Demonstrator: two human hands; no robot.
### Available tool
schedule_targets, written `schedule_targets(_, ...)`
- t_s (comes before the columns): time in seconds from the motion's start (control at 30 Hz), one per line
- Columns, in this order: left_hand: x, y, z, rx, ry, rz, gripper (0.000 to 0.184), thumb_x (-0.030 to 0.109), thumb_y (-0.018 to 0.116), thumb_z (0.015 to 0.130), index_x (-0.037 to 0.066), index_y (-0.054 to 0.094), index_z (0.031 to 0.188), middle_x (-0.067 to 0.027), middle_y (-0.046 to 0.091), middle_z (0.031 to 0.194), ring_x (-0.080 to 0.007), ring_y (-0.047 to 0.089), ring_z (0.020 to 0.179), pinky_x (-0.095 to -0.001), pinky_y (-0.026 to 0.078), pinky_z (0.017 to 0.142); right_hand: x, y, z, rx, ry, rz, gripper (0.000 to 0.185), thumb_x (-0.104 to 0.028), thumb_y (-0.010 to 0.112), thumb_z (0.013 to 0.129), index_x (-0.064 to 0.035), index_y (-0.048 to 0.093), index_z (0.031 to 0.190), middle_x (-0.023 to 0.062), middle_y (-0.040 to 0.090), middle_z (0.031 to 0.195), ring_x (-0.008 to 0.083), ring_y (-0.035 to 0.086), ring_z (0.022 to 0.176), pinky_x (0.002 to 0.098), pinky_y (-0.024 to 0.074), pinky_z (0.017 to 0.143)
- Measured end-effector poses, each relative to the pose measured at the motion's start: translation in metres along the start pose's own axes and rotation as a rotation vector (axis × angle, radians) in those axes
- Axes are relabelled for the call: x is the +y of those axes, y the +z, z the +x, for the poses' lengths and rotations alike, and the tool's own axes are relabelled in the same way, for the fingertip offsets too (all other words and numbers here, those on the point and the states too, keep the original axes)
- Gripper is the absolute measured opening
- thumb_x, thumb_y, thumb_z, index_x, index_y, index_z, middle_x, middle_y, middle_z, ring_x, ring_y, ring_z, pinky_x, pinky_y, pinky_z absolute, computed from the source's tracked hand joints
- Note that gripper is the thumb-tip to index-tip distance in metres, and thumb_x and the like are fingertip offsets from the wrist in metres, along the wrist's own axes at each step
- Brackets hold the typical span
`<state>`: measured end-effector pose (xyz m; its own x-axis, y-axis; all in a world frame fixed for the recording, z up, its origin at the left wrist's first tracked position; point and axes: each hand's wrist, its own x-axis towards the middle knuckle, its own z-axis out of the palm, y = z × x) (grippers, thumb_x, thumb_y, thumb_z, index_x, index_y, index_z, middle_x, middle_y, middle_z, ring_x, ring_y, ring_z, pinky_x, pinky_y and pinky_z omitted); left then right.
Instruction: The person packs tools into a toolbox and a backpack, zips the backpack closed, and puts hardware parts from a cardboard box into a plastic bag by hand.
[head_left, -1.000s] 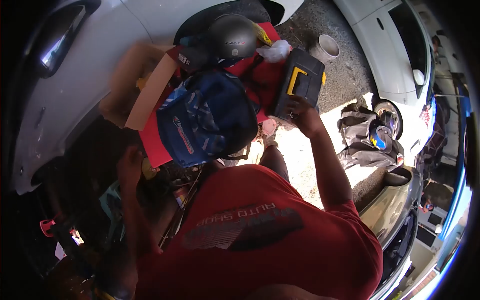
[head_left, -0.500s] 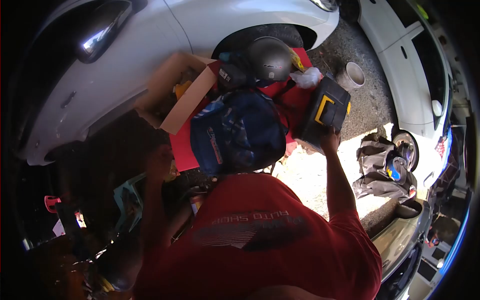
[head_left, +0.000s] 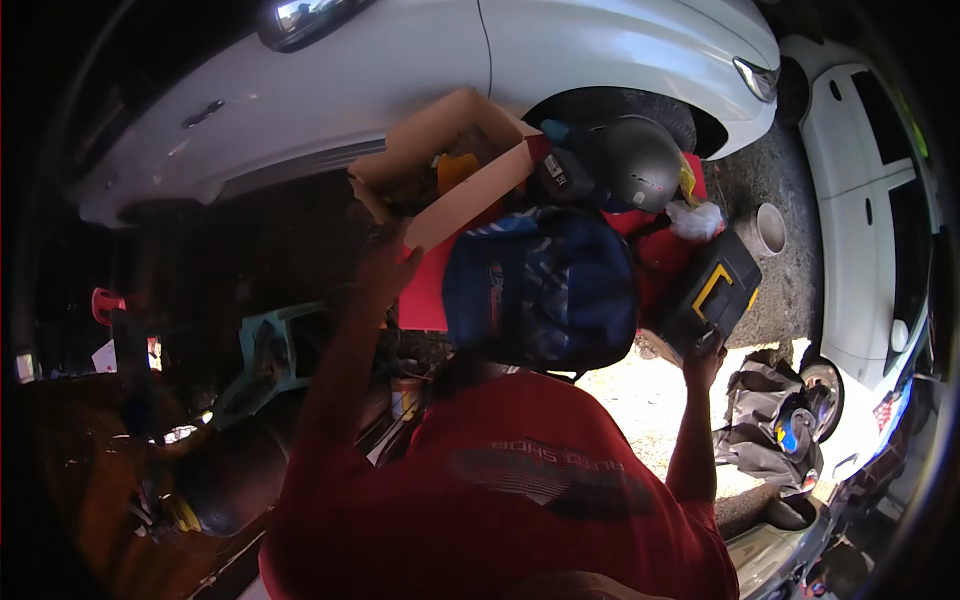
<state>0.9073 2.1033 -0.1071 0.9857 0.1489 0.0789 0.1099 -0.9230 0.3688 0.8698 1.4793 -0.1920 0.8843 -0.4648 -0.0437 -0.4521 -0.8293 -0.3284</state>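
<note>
My left hand (head_left: 388,264) is at the near left corner of a cardboard box (head_left: 470,195), in deep shadow. Its thumb stands apart from the fingers, and whether it touches the cardboard is hard to see. On the right, my right hand (head_left: 704,360) grips the near end of a black toolbox (head_left: 690,318) with a yellow handle (head_left: 713,290). A dark blue backpack (head_left: 540,290) lies between the hands on a red tabletop (head_left: 424,290). Behind it are a grey helmet (head_left: 638,160) and a dark boxy item (head_left: 566,178). Something yellow-orange (head_left: 457,172) shows inside the box.
A white car (head_left: 620,50) stands just behind the table, another car (head_left: 850,190) to the right. A pale bucket (head_left: 770,229) and black sheeting (head_left: 755,430) are on the ground at right. A teal stool (head_left: 262,345) stands at left. Crumpled clear plastic (head_left: 695,220) lies beside the toolbox.
My left hand has risen from low beside the table to the cardboard box's corner. The right hand stays at the toolbox's near end. The view has turned, shifting the scene rightward.
</note>
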Motion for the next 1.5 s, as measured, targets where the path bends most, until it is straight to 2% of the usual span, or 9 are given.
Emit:
schedule_targets(0.1,-0.013,0.019,0.044,-0.035,0.027,0.135,0.047,0.031,0.068,0.088,0.009,0.056,0.129,-0.0192,0.071,0.102,-0.0394,0.069,0.098,-0.0511,0.054,0.086,-0.002,-0.008,-0.029,-0.01,0.05,-0.052,0.073,-0.025,0.07,0.087,-0.0081,0.036,0.149,0.0257,0.044,0.135,0.0475,0.045,0.128,0.0562,0.0423,0.105)
schedule_targets(0.27,-0.047,0.054,0.064,-0.294,0.203,0.216,0.011,0.014,0.065,0.085,0.006,0.069,0.092,-0.0179,0.071,0.078,-0.0382,0.072,0.077,-0.0505,0.057,0.073,-0.023,-0.01,-0.072,-0.029,0.004,-0.147,0.073,-0.014,0.069,0.084,-0.0086,0.036,0.148,0.0252,0.042,0.138,0.045,0.046,0.129,0.0532,0.0438,0.105)
schedule_targets(0.5,-0.054,0.053,0.033,-0.445,0.136,0.025,0.018,0.022,0.066,0.086,0.006,0.071,0.092,-0.0166,0.071,0.08,-0.0368,0.072,0.081,-0.0498,0.056,0.077,-0.076,-0.019,-0.086,-0.225,0.071,-0.158,0.074,-0.014,0.07,0.083,-0.0125,0.037,0.149,0.0257,0.042,0.142,0.0439,0.051,0.126,0.051,0.0472,0.103)
schedule_targets(0.67,-0.073,0.053,0.114,-0.887,-0.034,-0.234,0.043,0.04,0.066,0.089,0.0,0.073,0.104,-0.0224,0.072,0.104,-0.038,0.069,0.103,-0.0467,0.053,0.092,-0.091,-0.021,-0.077,-0.192,-0.066,-0.252,0.073,-0.013,0.07,0.083,-0.0122,0.037,0.148,0.0274,0.039,0.147,0.0455,0.049,0.13,0.0503,0.046,0.105)
schedule_targets(0.83,-0.12,0.215,0.185,-0.645,-0.119,-0.141,0.057,0.052,0.071,0.087,0.0,0.072,0.111,-0.0221,0.071,0.112,-0.0376,0.068,0.108,-0.0456,0.053,0.093,-0.121,-0.028,-0.07,-0.217,-0.002,-0.169,0.072,-0.011,0.07,0.084,-0.0129,0.038,0.148,0.0265,0.042,0.143,0.0448,0.05,0.128,0.052,0.0447,0.106)
schedule_targets(1.03,-0.109,0.281,0.181,0.04,-0.417,-0.243,0.023,0.024,0.063,0.092,0.004,0.073,0.1,-0.0217,0.073,0.101,-0.0417,0.069,0.103,-0.0512,0.055,0.093,-0.136,-0.034,-0.09,-0.233,-0.03,-0.188,0.072,-0.01,0.07,0.083,-0.0118,0.039,0.148,0.0243,0.044,0.139,0.04,0.055,0.12,0.0506,0.047,0.101)
schedule_targets(1.1,-0.099,0.243,0.177,-0.325,-0.273,-0.2,0.03,0.012,0.065,0.086,0.001,0.069,0.113,-0.0227,0.068,0.12,-0.0402,0.064,0.113,-0.0485,0.051,0.098,-0.131,-0.034,-0.092,-0.236,-0.057,-0.194,0.071,-0.009,0.069,0.083,-0.0108,0.039,0.148,0.0241,0.045,0.138,0.0386,0.057,0.113,0.0497,0.0482,0.099)
schedule_targets(1.27,-0.069,0.103,0.147,-0.483,-0.067,-0.169,0.027,0.009,0.062,0.083,0.002,0.071,0.107,-0.0222,0.071,0.108,-0.0392,0.067,0.107,-0.047,0.053,0.094,-0.129,-0.036,-0.091,-0.21,-0.019,-0.167,0.07,-0.008,0.07,0.084,-0.0109,0.039,0.147,0.0224,0.045,0.134,0.0352,0.057,0.109,0.0491,0.0496,0.094)
schedule_targets(1.5,-0.1,0.1,0.132,-1.018,0.123,0.156,0.033,0.024,0.067,0.085,-0.001,0.072,0.107,-0.0238,0.071,0.113,-0.0378,0.067,0.11,-0.043,0.052,0.097,-0.153,-0.02,-0.084,-0.282,-0.008,-0.108,0.069,-0.009,0.071,0.085,-0.0118,0.039,0.147,0.0207,0.045,0.136,0.0367,0.06,0.11,0.0485,0.0511,0.092)
